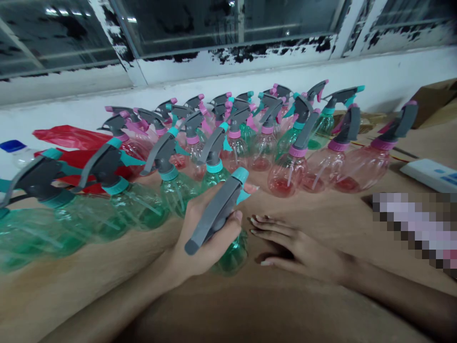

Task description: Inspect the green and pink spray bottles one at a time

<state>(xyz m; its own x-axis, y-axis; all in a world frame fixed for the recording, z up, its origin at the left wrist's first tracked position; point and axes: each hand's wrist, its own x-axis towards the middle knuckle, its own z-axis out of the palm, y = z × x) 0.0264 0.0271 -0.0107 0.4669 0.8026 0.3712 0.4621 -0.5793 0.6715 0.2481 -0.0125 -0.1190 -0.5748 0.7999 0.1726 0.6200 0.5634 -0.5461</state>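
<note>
My left hand (205,238) is wrapped round the neck of a green spray bottle (233,255) with a grey trigger head and a turquoise nozzle. The bottle stands at the table's near side, its lower body showing below my fingers. To its right, my right hand (289,243) rests on the table with fingers stretched out, apart from the bottle and holding nothing. A row of green spray bottles (141,207) runs off to the left. Beyond my right hand are pink spray bottles (287,176) with pink collars.
More pink and green spray bottles (235,147) crowd the table (321,216) towards the wall. Red plastic bags (74,138) and a blue-capped clear bottle (17,152) lie at the left. At the right are a white box-shaped device (430,172) and a cardboard box (433,105).
</note>
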